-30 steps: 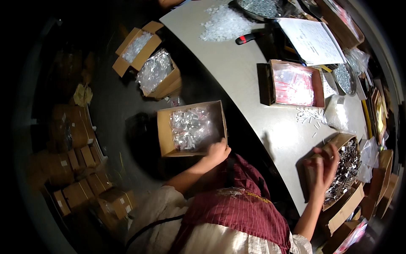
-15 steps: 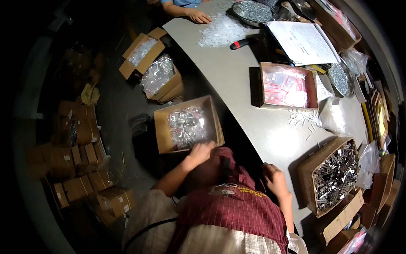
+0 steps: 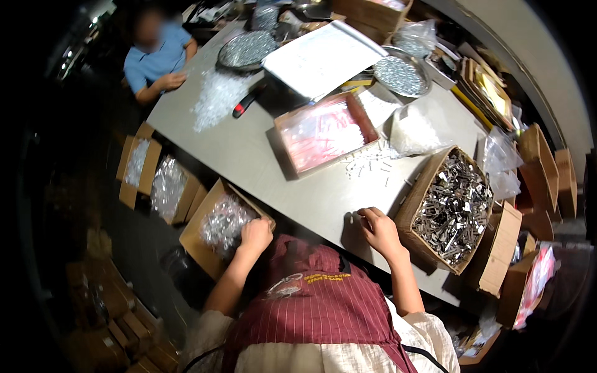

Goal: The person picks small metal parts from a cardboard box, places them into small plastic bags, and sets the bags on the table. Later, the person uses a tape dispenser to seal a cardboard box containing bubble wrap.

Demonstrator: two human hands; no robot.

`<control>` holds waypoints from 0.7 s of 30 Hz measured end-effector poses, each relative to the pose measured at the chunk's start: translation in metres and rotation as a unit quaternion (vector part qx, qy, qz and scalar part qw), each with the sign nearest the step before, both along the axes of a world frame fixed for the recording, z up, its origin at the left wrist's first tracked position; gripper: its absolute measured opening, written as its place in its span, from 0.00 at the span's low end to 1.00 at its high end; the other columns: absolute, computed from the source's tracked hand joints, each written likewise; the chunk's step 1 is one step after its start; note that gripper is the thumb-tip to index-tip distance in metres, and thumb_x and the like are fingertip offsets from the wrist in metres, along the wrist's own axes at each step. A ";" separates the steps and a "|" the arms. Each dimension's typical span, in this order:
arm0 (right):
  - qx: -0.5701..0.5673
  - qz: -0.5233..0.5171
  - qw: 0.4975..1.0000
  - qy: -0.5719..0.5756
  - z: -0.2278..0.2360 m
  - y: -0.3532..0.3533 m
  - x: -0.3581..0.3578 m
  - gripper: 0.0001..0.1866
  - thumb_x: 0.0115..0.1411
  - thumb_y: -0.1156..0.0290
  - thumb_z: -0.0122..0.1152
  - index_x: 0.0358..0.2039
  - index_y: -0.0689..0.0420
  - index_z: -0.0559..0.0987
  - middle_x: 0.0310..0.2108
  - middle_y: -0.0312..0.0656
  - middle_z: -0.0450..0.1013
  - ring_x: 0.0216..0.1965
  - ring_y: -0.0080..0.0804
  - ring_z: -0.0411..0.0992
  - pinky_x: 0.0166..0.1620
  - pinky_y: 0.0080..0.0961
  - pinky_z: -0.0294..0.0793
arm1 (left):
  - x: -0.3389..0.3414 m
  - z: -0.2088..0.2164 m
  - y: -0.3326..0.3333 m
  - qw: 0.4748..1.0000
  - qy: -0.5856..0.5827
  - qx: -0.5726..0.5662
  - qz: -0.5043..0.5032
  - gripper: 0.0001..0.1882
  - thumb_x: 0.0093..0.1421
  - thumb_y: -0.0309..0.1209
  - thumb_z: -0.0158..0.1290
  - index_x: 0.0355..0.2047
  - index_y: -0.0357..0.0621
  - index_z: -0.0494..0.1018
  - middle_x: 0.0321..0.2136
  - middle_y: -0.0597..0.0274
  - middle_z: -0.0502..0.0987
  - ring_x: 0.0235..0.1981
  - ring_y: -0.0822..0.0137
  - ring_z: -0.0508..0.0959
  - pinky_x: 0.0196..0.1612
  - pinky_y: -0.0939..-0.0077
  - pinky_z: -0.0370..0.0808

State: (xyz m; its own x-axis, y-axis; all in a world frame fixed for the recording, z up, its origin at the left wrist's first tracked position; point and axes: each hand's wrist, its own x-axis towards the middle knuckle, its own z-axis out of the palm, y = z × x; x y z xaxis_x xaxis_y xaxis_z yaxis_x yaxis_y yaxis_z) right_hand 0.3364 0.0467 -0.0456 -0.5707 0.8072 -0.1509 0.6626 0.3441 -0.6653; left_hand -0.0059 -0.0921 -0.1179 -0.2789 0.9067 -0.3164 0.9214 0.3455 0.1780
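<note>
At the near right edge of an open carton [image 3: 194,235], which holds clear plastic bags of small metal parts [image 3: 229,222], is my left hand [image 3: 257,236]. Its fingers are curled together, and whatever may be in them is hidden. Over the near edge of the grey table hovers my right hand [image 3: 379,231], its fingers loosely bent and apart, with nothing visible in them. Beside it stands a carton of loose metal clips [image 3: 453,211]. A shallow box of clear, red-edged plastic bags [image 3: 323,137] lies farther in, with small white pieces [image 3: 368,163] scattered next to it.
Across the table [image 3: 186,133], a person in blue [image 3: 158,62] sits by a pile of clear plastic pieces [image 3: 217,96]. A clipboard with paper [image 3: 323,59], a red-black tool [image 3: 249,101] and metal bowls [image 3: 403,76] lie beyond the box. More cartons [image 3: 138,165] stand at left.
My view has swung toward the table, bringing the co-worker into sight. My left hand has curled at the carton's edge; my right hand has come over the table, beside the clip carton.
</note>
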 end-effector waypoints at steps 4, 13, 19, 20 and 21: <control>0.043 -0.040 0.998 0.019 -0.002 0.012 -0.023 0.15 0.57 0.75 0.60 0.46 0.59 0.79 0.45 0.51 0.76 0.42 0.56 0.77 0.46 0.44 0.78 | 0.009 0.069 0.068 0.955 -0.072 0.280 -0.071 0.06 0.65 0.32 0.53 0.34 0.45 0.77 0.29 0.52 0.81 0.32 0.47 0.82 0.35 0.52 0.78; 0.046 0.059 0.996 0.046 -0.027 0.015 -0.084 0.19 0.58 0.74 0.61 0.51 0.60 0.77 0.50 0.51 0.74 0.46 0.55 0.76 0.49 0.41 0.78 | 0.014 0.017 0.239 0.946 0.046 0.280 -0.160 0.12 0.55 0.31 0.61 0.39 0.40 0.78 0.37 0.49 0.81 0.40 0.48 0.82 0.41 0.55 0.79; -0.020 -0.067 0.995 0.070 -0.034 0.020 -0.047 0.22 0.57 0.72 0.60 0.54 0.59 0.76 0.50 0.57 0.75 0.49 0.60 0.74 0.52 0.46 0.75 | -0.005 0.073 0.271 0.946 -0.262 0.075 -0.178 0.18 0.64 0.37 0.55 0.47 0.35 0.80 0.42 0.48 0.85 0.40 0.48 0.83 0.47 0.62 0.79; -0.011 -0.102 0.993 0.056 -0.025 0.023 -0.045 0.22 0.60 0.71 0.60 0.55 0.60 0.75 0.49 0.56 0.76 0.47 0.58 0.76 0.50 0.45 0.76 | -0.010 0.072 0.270 0.936 -0.292 0.095 -0.175 0.18 0.65 0.37 0.54 0.48 0.35 0.80 0.43 0.47 0.84 0.43 0.50 0.83 0.49 0.63 0.78; -0.031 -0.151 0.987 0.054 -0.013 0.027 -0.044 0.22 0.61 0.69 0.60 0.56 0.60 0.74 0.49 0.56 0.76 0.44 0.55 0.77 0.49 0.43 0.77 | -0.012 0.071 0.271 0.923 -0.323 0.115 -0.176 0.19 0.67 0.36 0.53 0.50 0.35 0.79 0.45 0.46 0.83 0.45 0.51 0.83 0.51 0.64 0.77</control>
State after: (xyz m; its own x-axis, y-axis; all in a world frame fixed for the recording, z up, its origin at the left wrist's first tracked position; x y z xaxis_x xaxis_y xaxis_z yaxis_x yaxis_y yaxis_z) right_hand 0.2925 0.0734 -0.0588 -0.3216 0.9338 -0.1568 0.6531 0.0988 -0.7508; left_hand -0.0184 0.1786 -0.0468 0.2245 0.9692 -0.1011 0.6450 -0.0700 0.7610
